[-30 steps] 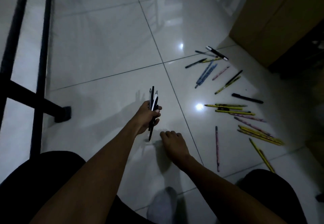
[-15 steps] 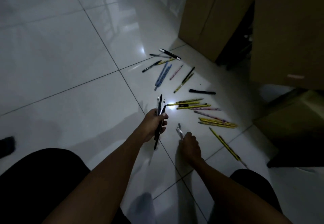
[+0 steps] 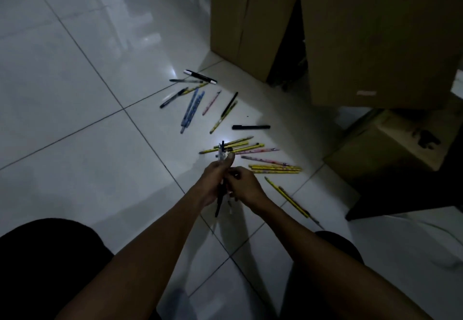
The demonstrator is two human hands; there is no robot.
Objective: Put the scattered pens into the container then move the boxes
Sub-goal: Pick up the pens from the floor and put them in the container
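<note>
My left hand point(image 3: 216, 179) grips a bundle of pens point(image 3: 221, 195), upright, above the white floor. Right beside it my right hand point(image 3: 245, 187) touches the bundle and pinches one pen against it. Several pens and pencils lie scattered beyond the hands: yellow pencils point(image 3: 274, 169), a black marker point(image 3: 250, 127), blue pens point(image 3: 191, 109), a pink pen point(image 3: 211, 100) and a black-and-white marker point(image 3: 199, 76). Two tall cardboard boxes point(image 3: 246, 19) point(image 3: 380, 34) stand behind them, and a lower box point(image 3: 390, 144) sits to the right. No pen container is in sight.
White glossy floor tiles point(image 3: 75, 109) stretch to the left. My knees in dark clothing point(image 3: 47, 264) fill the bottom corners. A dark piece of furniture point(image 3: 411, 194) stands at the right, with a white cable point(image 3: 448, 234) on the floor beside it.
The view swung right, bringing the boxes in. My right hand picked a pen off the floor and carried it up to the bundle in my left hand.
</note>
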